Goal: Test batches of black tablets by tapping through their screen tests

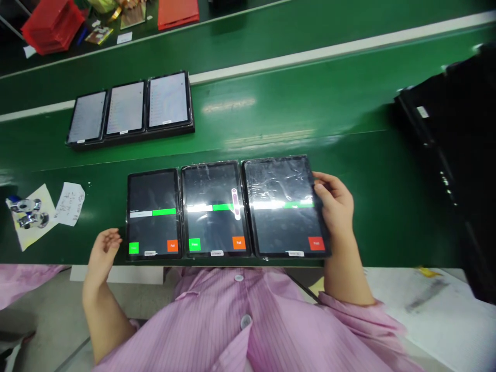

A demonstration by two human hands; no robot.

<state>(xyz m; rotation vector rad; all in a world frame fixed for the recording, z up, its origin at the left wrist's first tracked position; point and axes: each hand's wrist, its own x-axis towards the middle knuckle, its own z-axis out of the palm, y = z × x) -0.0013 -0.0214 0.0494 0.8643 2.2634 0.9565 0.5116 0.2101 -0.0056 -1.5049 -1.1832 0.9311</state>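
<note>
Three tablets lie side by side along the near edge of the green bench: a left tablet (154, 230), a middle tablet (211, 227) and a right tablet (284, 225). Their dark screens show a green bar and coloured buttons; on the middle one a volume slider also appears. My right hand (336, 204) grips the right tablet by its right edge, thumb near the top face and some fingers hidden. Just off the left tablet's left side, my left hand (104, 253) hovers with loosely bent fingers and holds nothing.
Three more tablets with white screens (126, 108) sit in a row farther back. Black stacked items (453, 134) stand at the right. At the left lie a paper note (70, 204) and shiny metal parts (31, 213). Red trays (52, 25) are at the far left.
</note>
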